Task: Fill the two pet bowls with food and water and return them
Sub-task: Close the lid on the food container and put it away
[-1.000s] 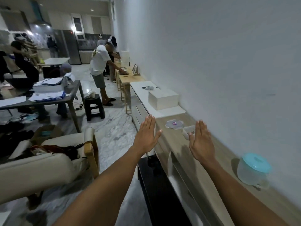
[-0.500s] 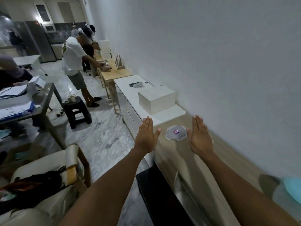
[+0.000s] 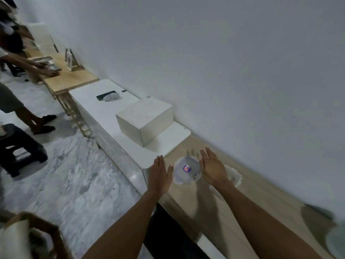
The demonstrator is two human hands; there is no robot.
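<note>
A round clear lidded container with a small coloured sticker (image 3: 186, 170) sits on the wooden counter (image 3: 248, 187) by the wall. My left hand (image 3: 160, 174) is flat and open just left of it. My right hand (image 3: 212, 168) is open just right of it, fingers stretched forward. Neither hand touches it. A second white bowl-like container (image 3: 234, 175) lies behind my right hand, mostly hidden. A pale jug with a teal lid (image 3: 336, 240) shows blurred at the right edge.
A white box (image 3: 147, 119) stands on a white cabinet (image 3: 104, 111) beyond the counter, with a phone and cloth (image 3: 109, 96) farther on. Other people stand at a wooden table (image 3: 69, 77) at the left. A black stool (image 3: 16, 144) stands on the marble floor.
The view has swung right and down toward the counter. Both hands have come closer to the round container and now flank it.
</note>
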